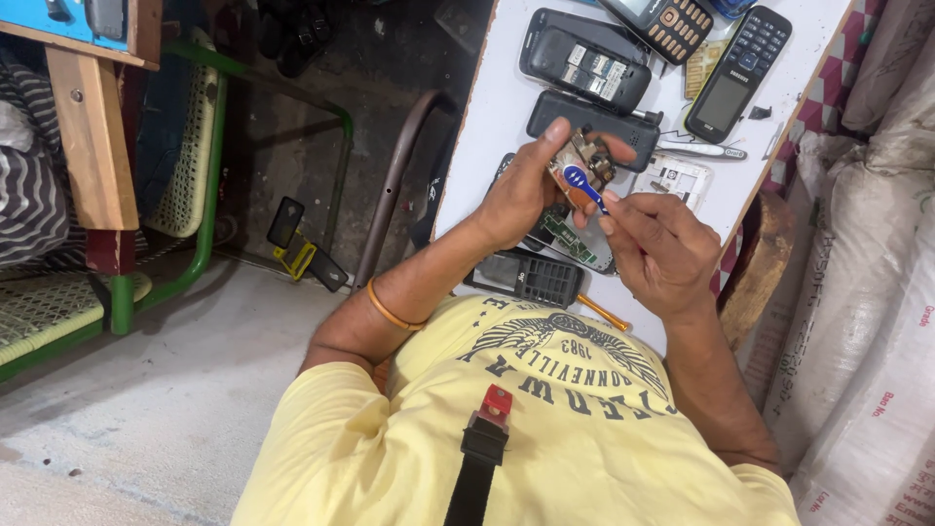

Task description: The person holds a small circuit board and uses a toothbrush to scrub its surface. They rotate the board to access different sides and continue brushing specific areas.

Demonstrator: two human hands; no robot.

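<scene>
My left hand (531,185) holds a small opened phone part (584,161) with bare circuitry above the white worktable (497,107). My right hand (657,248) grips a small tool with a blue and orange handle (581,185), its tip against that part. Both hands hover over a green circuit board (568,239) and a dark keypad phone body (531,278) lying on the table.
Several dismantled phones lie further up the table: a black handset (737,73), an open back shell (582,60), a dark case (623,134), a white frame (677,178). An orange screwdriver (604,312) lies near my chest. White sacks (867,292) stand right; a green-framed chair (200,175) stands left.
</scene>
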